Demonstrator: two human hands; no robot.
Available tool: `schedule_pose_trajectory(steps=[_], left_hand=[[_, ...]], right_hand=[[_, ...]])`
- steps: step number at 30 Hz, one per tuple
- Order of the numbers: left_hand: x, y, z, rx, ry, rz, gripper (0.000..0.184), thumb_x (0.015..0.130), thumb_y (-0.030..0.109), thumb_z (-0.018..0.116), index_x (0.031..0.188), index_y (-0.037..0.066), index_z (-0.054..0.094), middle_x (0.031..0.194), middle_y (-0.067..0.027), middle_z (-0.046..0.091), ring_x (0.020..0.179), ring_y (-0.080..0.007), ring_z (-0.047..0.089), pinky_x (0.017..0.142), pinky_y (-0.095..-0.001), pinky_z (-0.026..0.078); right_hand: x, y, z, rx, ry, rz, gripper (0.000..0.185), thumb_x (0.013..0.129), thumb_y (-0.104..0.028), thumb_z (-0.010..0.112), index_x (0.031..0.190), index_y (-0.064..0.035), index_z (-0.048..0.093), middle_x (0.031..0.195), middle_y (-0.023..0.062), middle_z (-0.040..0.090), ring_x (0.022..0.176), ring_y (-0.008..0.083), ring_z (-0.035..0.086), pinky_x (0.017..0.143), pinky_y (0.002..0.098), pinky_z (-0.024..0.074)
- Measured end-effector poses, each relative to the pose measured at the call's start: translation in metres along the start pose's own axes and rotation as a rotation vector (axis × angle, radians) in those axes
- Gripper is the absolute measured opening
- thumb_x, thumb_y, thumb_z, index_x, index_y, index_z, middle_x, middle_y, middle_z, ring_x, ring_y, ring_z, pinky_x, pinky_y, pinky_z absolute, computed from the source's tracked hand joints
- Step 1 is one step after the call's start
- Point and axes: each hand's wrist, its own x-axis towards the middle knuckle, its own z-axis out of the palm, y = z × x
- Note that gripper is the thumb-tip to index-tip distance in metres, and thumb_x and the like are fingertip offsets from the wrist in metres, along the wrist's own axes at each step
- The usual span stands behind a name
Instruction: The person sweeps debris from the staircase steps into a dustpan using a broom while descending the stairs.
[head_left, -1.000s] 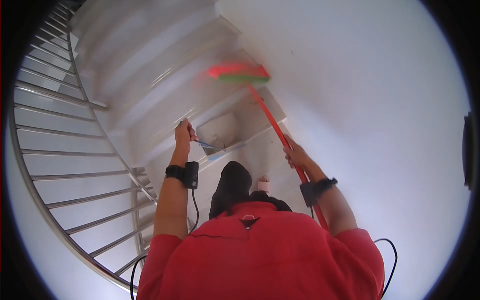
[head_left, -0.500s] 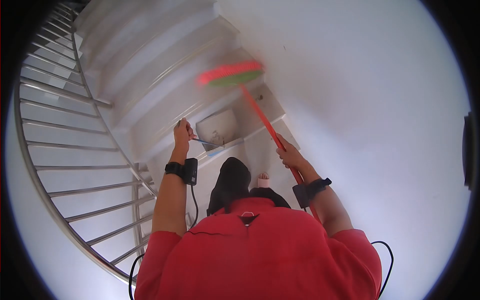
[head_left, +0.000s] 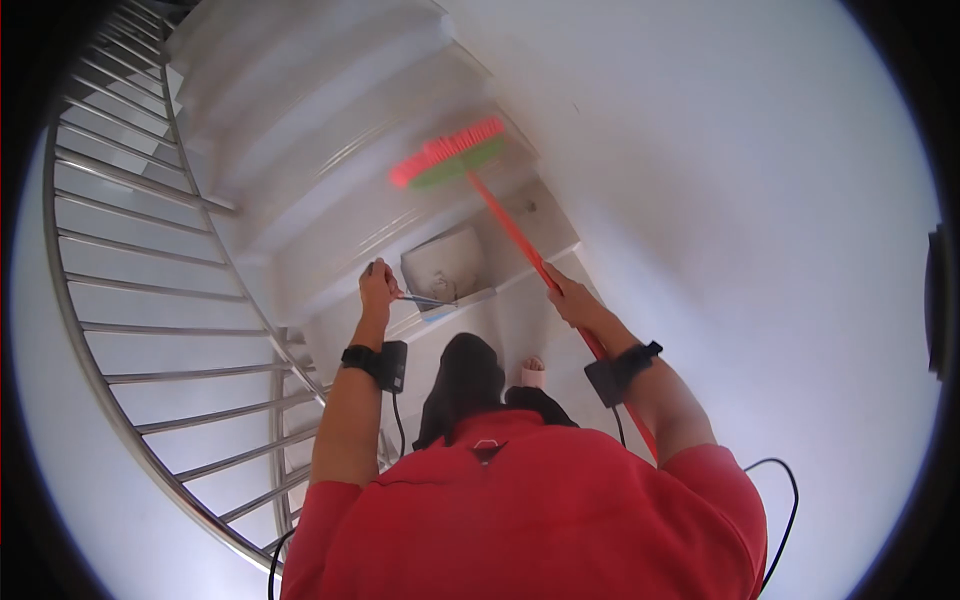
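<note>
My right hand (head_left: 573, 300) is closed around the red handle of a broom (head_left: 508, 222). Its green head with pink-red bristles is raised toward the stairs, slightly blurred, bristles facing away from me. In my left hand (head_left: 378, 290) is the thin handle of a dustpan (head_left: 440, 262), fingers wrapped round it. The pan lies low by a step, its whitish-grey surface marked with some dark debris. Whether the broom bristles touch a stair cannot be made out.
Pale curved stairs (head_left: 330, 190) climb away to the upper left. A metal railing (head_left: 150, 330) bends along the left side, and a white wall (head_left: 760, 280) rises on the right. My foot (head_left: 534, 372) stands on the floor below the pan.
The broom head has tilted, its right end swinging down and left relative to the stairs. Both hands keep their holds. The whole view has shifted slightly, and the dustpan stays by the step.
</note>
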Motion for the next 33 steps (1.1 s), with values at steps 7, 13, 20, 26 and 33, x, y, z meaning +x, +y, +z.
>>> schedule_pose_trajectory(steps=[7,13,20,26,33], left_hand=[[-0.008,0.005,-0.003,0.006,0.016,-0.018,0.030,0.084,0.028,0.040,0.063,0.007,0.042,0.042,-0.0009,0.033,0.031,-0.0111,0.030,0.037,-0.0268,0.041],[-0.008,0.009,-0.007,0.007,0.014,0.019,0.030,0.084,0.027,0.040,0.062,0.006,0.043,0.042,-0.0009,0.034,0.031,-0.0107,0.031,0.037,-0.0256,0.040],[-0.003,0.008,-0.004,-0.009,0.045,-0.021,0.030,0.084,0.027,0.041,0.062,0.007,0.042,0.042,-0.0003,0.034,0.032,-0.0099,0.032,0.037,-0.0248,0.039],[-0.002,-0.004,0.004,-0.044,0.056,-0.002,0.028,0.082,0.028,0.044,0.062,0.008,0.042,0.043,-0.0006,0.036,0.035,-0.0101,0.034,0.035,-0.0248,0.035],[-0.018,-0.028,0.013,-0.165,0.131,-0.009,0.026,0.079,0.027,0.049,0.064,0.007,0.045,0.049,-0.0031,0.042,0.038,-0.0108,0.040,0.035,-0.0274,0.034]], right_hand=[[0.091,-0.011,-0.020,0.014,-0.041,0.023,0.051,0.083,-0.015,0.037,0.132,-0.0203,0.023,0.053,0.0047,0.042,0.037,0.0138,0.041,0.034,0.0288,0.0384],[0.125,0.004,-0.025,0.194,-0.055,0.104,0.052,0.085,-0.014,0.038,0.133,-0.0232,0.021,0.052,0.0036,0.040,0.038,0.0118,0.042,0.033,0.0267,0.0389],[0.013,0.039,0.002,0.384,-0.097,0.305,0.052,0.085,-0.014,0.039,0.133,-0.0256,0.020,0.055,0.0035,0.041,0.039,0.0116,0.041,0.034,0.0266,0.0393],[-0.075,0.025,0.001,0.230,-0.091,0.407,0.053,0.085,-0.013,0.040,0.132,-0.0260,0.022,0.058,0.0008,0.040,0.041,0.0091,0.038,0.036,0.0242,0.0377],[-0.109,0.004,-0.005,0.076,-0.163,0.400,0.051,0.085,-0.012,0.039,0.132,-0.0215,0.023,0.058,-0.0006,0.039,0.042,0.0084,0.037,0.037,0.0231,0.0368]])
